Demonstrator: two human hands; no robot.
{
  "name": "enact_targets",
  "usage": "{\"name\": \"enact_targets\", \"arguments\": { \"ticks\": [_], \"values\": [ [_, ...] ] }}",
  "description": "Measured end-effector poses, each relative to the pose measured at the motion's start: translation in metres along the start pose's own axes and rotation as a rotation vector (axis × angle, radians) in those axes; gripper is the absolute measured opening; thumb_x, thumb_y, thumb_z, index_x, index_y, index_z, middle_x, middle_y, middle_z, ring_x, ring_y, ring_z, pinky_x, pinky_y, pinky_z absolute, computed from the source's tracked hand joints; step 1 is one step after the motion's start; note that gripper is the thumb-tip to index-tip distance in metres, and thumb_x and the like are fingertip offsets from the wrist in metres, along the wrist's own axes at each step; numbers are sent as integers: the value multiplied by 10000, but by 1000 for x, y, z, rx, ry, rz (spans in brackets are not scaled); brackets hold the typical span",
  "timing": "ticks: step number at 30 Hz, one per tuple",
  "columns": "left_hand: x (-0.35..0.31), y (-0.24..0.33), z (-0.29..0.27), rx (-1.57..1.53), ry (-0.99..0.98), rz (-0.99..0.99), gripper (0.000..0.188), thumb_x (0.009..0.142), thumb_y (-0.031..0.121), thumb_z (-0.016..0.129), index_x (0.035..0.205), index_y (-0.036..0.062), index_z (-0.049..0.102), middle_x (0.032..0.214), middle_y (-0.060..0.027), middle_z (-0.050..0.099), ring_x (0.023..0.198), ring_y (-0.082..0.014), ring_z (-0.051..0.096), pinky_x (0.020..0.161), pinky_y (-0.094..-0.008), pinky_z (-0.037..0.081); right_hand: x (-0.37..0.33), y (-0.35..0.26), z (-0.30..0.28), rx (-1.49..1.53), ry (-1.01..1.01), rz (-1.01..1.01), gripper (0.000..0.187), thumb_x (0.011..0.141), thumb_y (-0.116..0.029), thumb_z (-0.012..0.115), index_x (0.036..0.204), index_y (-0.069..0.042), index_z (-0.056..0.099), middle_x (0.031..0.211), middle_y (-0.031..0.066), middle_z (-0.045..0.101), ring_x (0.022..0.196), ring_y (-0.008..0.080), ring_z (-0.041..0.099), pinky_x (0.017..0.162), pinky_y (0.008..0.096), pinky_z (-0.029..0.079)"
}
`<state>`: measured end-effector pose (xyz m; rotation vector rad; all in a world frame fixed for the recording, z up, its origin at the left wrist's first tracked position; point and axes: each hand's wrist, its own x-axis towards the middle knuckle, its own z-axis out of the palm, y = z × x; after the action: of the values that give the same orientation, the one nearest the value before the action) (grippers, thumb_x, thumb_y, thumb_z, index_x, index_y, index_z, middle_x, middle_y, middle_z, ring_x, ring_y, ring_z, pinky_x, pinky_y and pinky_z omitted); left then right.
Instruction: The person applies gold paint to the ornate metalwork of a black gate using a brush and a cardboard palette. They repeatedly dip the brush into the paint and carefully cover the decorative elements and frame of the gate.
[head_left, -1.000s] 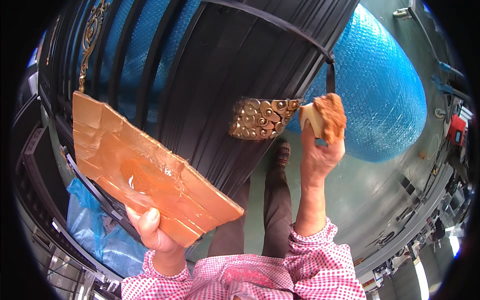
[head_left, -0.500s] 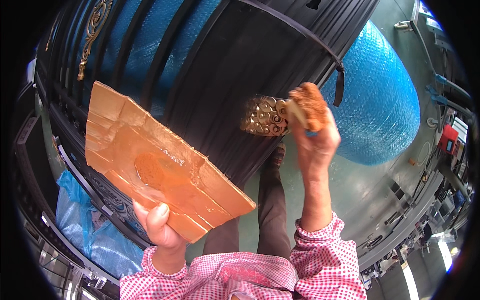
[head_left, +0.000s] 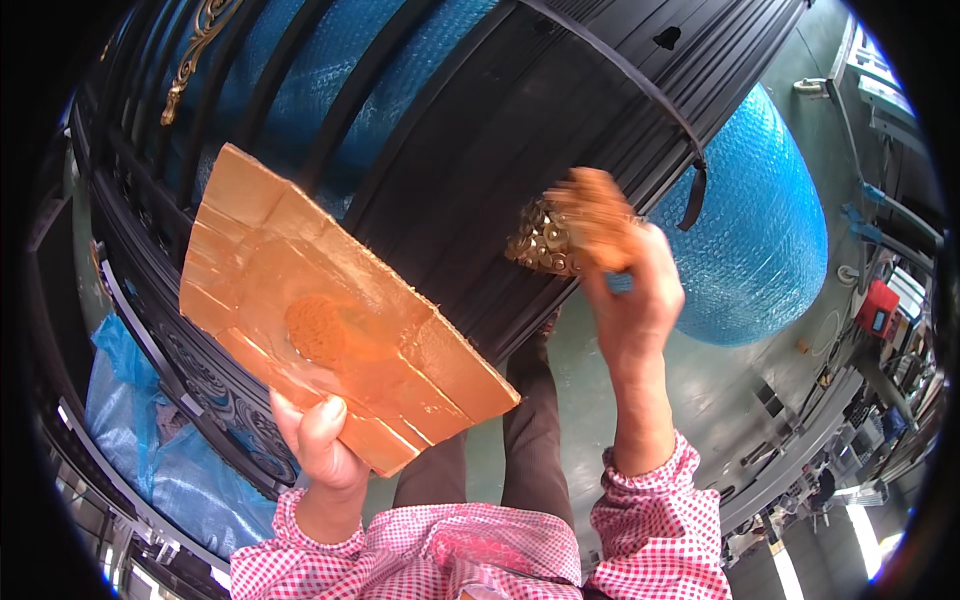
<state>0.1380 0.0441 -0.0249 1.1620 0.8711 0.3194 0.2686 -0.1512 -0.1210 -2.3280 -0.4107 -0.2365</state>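
My left hand grips the lower edge of a piece of gold-coated cardboard, thumb on top. A wet orange-gold patch of paint lies near its middle. A brownish-orange sponge, smeared by motion, is held in my right hand. The sponge is over the right part of a raised gold scroll ornament and hides some of it; whether they touch I cannot tell. The ornament sits on a black grooved metal panel.
Black bars with a gold scroll stand at the far left. A black strap crosses the panel. Blue bubble wrap bulges at the right. A blue plastic sheet lies at lower left. A red device is at far right.
The sponge has moved slightly left, over more of the ornament. The cardboard has shifted a little to the right in view. Both hands keep their hold.
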Motion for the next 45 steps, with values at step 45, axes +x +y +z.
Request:
{"name": "enact_targets", "arguments": {
  "ticks": [45],
  "values": [
    [-33, -27, -30, -196, 209, 13, 693, 663, 55, 430, 1321, 23, 214, 1189, -163, 397, 1055, -232, 457, 882, -370, 423, 87, -20, -5, -209, -717, -295, 216, 636, -128, 694, 667, -38, 499, 674, 73, 478, 679, 260, 530, 604, 364, 434]
  ]
}}
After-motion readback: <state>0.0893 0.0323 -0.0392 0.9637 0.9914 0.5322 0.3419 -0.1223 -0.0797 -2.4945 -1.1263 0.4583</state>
